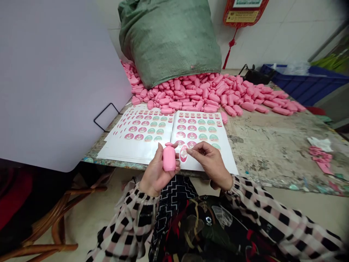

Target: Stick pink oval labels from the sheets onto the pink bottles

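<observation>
My left hand is wrapped round a small pink bottle-shaped piece, its narrow knobbed end pointing away from me. Between the thumb and fingertips of my right hand is a pink-edged oval sticker, held just to the right of the pink piece and apart from it. Below both hands lie white sticker sheets; the right sheet carries rows of pink and green rounded stickers, and the left stack is fanned out with similar prints.
A large heap of pink pieces covers the back of the worn table, under a green sack. A blue crate stands at the right rear. White paper and pink scraps lie right. A pale panel blocks the left.
</observation>
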`<action>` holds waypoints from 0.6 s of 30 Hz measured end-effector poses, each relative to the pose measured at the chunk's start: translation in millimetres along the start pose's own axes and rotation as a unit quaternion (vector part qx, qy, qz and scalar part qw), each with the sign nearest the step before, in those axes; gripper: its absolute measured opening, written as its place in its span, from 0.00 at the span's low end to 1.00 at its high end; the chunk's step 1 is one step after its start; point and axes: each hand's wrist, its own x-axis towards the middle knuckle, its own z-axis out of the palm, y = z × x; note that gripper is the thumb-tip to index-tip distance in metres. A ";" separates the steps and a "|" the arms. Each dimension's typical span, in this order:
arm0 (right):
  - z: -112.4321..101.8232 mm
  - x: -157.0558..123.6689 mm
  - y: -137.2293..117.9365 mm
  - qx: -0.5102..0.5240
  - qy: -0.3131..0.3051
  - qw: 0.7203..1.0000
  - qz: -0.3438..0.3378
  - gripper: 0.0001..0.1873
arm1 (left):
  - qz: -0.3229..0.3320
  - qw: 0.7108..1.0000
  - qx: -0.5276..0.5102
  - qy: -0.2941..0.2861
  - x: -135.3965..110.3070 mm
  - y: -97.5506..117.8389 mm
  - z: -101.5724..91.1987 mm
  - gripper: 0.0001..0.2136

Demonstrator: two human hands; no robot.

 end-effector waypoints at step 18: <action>-17.0 -4.8 2.2 -0.088 -0.047 0.995 -0.016 0.12 | -0.008 0.999 0.047 -0.012 19.5 -28.4 24.6 0.23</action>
